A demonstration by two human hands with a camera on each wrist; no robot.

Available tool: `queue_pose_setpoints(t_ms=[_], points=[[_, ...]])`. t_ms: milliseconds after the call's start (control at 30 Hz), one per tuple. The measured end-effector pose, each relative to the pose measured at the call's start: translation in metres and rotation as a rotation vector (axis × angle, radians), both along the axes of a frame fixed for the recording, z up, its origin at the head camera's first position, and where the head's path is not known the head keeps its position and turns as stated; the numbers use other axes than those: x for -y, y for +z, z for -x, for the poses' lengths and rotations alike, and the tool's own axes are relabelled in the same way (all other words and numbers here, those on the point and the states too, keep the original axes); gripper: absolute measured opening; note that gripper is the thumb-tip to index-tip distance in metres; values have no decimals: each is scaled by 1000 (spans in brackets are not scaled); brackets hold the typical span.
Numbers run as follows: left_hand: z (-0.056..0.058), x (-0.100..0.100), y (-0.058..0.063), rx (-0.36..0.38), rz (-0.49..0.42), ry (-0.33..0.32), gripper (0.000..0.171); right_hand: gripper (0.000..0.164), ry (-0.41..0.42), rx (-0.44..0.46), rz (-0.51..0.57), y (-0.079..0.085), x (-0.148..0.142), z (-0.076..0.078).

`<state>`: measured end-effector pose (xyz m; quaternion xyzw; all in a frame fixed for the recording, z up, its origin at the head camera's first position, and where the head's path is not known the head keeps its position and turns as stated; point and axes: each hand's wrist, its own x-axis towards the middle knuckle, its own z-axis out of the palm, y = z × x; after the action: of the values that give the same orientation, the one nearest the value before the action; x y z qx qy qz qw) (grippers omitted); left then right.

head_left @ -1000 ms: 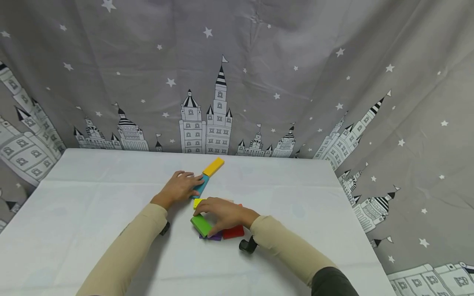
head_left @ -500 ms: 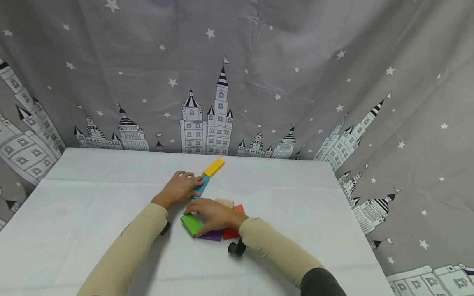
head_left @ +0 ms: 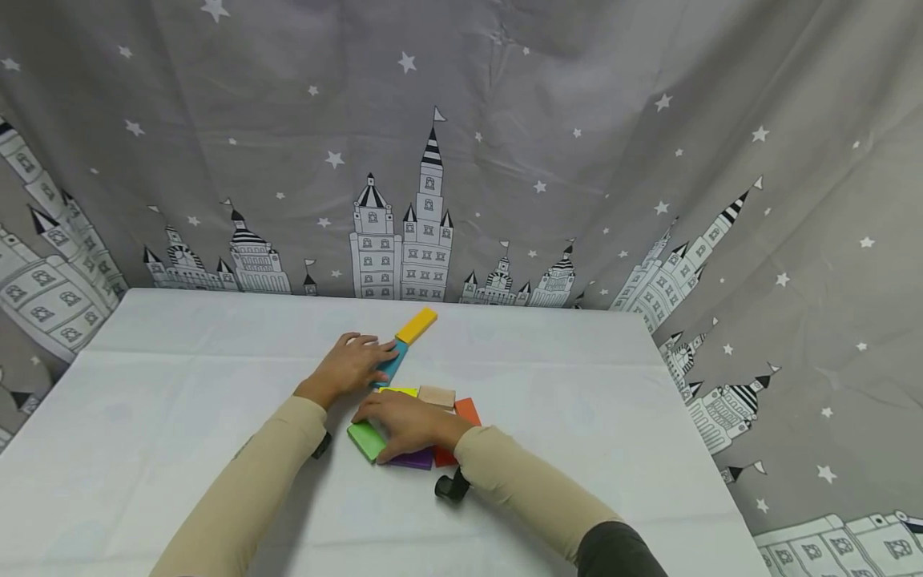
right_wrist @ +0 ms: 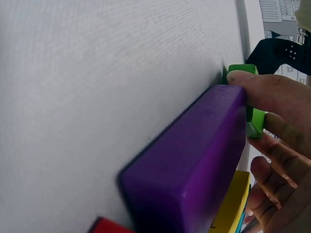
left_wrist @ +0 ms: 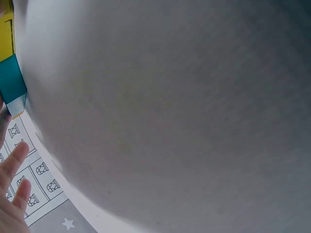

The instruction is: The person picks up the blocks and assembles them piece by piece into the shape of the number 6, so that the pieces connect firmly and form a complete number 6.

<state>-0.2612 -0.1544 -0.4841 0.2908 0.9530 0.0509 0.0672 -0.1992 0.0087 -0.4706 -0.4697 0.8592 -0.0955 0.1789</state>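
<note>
- Green block [head_left: 367, 441]: located at the left end of the near row of blocks, on the white-covered table [head_left: 577, 401], with its long side facing the person's left.
- Right hand [head_left: 409, 421]: pinching the green block, thumb at its near end and a fingertip at the far end; the remaining fingers are loosely bent, as the right wrist view shows.
- Purple block [head_left: 413, 459]: immediately right of the green block, partly under the line of the right hand; contact between the two cannot be confirmed.
- Red block [head_left: 444, 457]: beside the purple block, partly covered by the right wrist.
- Orange block [head_left: 467, 411]: beyond the red block, tilted in plan.
- Plain wood-coloured block [head_left: 437, 397] and yellow block [head_left: 400, 391]: side by side on the far side of the right hand, the yellow one partly hidden.
- Left hand [head_left: 348, 371]: thumb and forefinger touching the blue block [head_left: 392, 366], outer fingers spread; whether it pinches the block cannot be told.
- Amber block [head_left: 417, 326]: end to end with the blue block, forming a slanting line toward the backdrop.
- Backdrop [head_left: 519, 104]: grey fabric printed with white stars and castles.
- Sleeves [head_left: 245, 481]: beige on both arms.
</note>
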Motion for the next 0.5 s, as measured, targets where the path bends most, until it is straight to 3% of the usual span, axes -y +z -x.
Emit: queue_pose_setpoints(t_ms=[500], points=[[1, 0, 0, -4, -7, -6, 57, 61, -39, 6, -27, 3, 8, -4]])
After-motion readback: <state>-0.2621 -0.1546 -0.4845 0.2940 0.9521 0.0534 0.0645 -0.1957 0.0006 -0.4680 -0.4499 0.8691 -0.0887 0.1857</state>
